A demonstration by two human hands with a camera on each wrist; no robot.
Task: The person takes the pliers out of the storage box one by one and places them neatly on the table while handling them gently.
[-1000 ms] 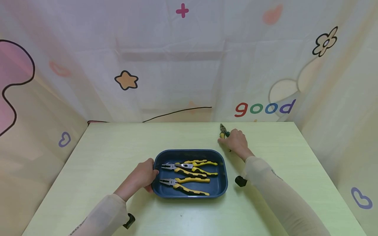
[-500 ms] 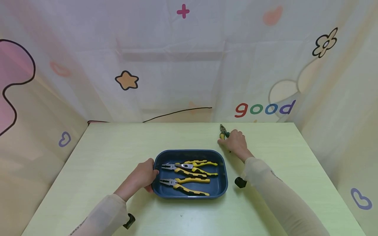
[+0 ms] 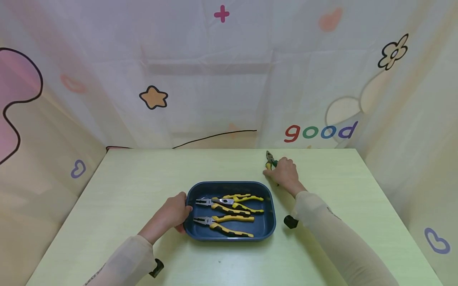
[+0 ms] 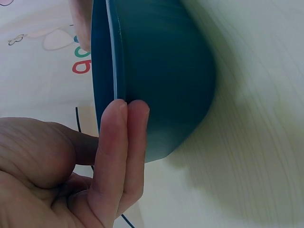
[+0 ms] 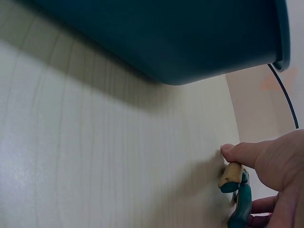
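My left hand (image 3: 174, 210) grips the left end of a dark blue plastic bin (image 3: 264, 227), thumb over the rim and fingers along the outer wall, as the left wrist view shows. Inside lie a lower pair of combination pliers (image 3: 229, 218), another combination pair (image 3: 204, 201) and long-nose pliers (image 3: 225, 201) resting across it, all with yellow-and-black handles. Beyond the bin's right corner, my right hand (image 3: 285, 173) holds another pair of pliers (image 3: 270, 156) by the handles, jaws pointing away. In the right wrist view, its handle ends (image 5: 231, 179) show yellow and green between thumb and fingers.
The pale wooden table (image 3: 143, 171) runs back to a printed curtain (image 3: 207, 99), which also hangs along both sides. A small black object (image 3: 291, 221) sits by the right sleeve, and a similar black one (image 3: 156, 268) by the left sleeve.
My right hand and its pliers have shifted very slightly left. The left hand, the bin and the pliers inside it have stayed in place.
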